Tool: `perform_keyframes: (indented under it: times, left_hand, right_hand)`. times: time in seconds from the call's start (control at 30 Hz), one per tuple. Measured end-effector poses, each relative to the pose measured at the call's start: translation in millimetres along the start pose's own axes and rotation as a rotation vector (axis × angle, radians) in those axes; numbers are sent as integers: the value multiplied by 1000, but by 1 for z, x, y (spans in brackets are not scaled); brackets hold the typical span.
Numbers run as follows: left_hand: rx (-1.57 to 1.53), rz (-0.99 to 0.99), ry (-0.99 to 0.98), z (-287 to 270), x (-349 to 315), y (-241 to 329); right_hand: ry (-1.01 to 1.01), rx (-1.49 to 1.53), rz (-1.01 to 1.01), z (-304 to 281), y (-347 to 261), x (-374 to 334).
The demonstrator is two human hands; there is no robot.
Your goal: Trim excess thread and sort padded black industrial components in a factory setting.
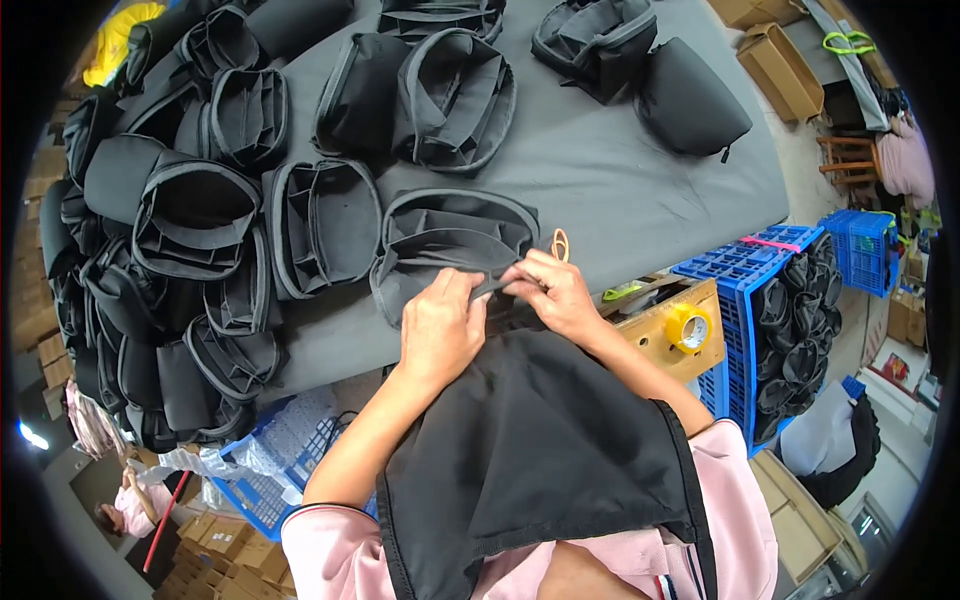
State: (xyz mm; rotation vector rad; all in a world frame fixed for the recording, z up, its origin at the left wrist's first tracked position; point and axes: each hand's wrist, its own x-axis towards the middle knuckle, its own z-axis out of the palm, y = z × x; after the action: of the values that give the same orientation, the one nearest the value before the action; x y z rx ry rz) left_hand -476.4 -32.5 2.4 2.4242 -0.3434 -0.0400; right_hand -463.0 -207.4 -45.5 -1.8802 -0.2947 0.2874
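Note:
An unzipped black pouch [455,222] with inner dividers sits at the table's near edge, its opening facing up. My left hand [445,325] is closed on the pouch's near rim, with fingers and thumb pinched together. Just to its right, my right hand [557,297] pinches the same edge, and the fingertips of both hands nearly meet. An orange loop [560,244], like a scissors handle, sticks up behind my right hand; the rest of it is hidden. The exact bit of edge between my fingers is too small to make out.
Many black pouches [195,218] crowd the left of the grey-covered table [610,190]; a closed pouch [693,98] lies far right. Yellow tape [688,328] rests on a wooden board at right, beside a blue crate [738,300] of black pouches. A black apron [540,440] covers my front.

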Motion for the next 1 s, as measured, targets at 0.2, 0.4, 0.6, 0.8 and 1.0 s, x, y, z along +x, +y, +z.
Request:
perform_keyframes:
  times: [0.2,0.4,0.6,0.8,1.0]
  left_hand:
    - [-720,-580,-626,-20,11,-4]
    - [-1304,-739,-602,-4,8,-8]
    - [-1403,-684,-411,10,7,-11]
    - [-1391,-671,-449,11,10,-7]
    - [-1401,-673,-432,9,10,-5]
  right_hand:
    - [-486,-53,-125,-42,-11,17]
    - [-458,54,-5,-45,-9,18]
    - [246,-286,57,-27,-29,-30]
    - [143,-308,-78,-37,-46,-27]
    - [208,-519,-286,-36,-41,-29]
